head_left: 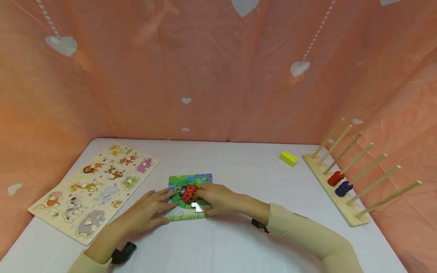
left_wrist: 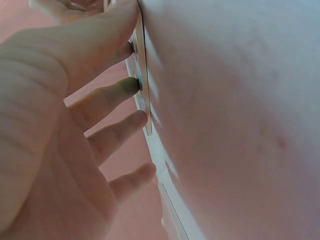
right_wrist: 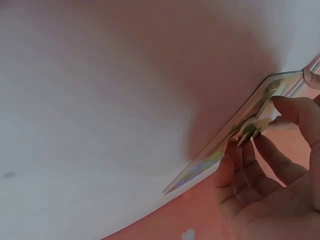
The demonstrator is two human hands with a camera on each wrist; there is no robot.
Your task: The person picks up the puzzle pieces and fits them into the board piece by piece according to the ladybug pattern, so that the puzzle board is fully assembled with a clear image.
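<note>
A ladybug jigsaw puzzle [head_left: 184, 217] in a flat board lies on the white table, with a pale gap at its lower right. My left hand [head_left: 150, 212] rests on the board's left side, fingers spread and fairly straight; in the left wrist view the fingertips [left_wrist: 131, 86] touch the board. Over the right side of the puzzle, my right hand [head_left: 220, 199] has its fingers bent. The right wrist view shows it pinching a puzzle piece [right_wrist: 249, 130], tilted off the board [right_wrist: 210, 150]. The palm hides the board's right edge from the head view.
An animal peg puzzle board [head_left: 131, 191] lies at the left. A yellow block [head_left: 288, 158] sits at the back right. Along the right edge stands a wooden rack [head_left: 327, 189] with upright pegs, carrying red rings [head_left: 335, 178] and dark blue rings [head_left: 343, 188]. Pink curtains surround the table.
</note>
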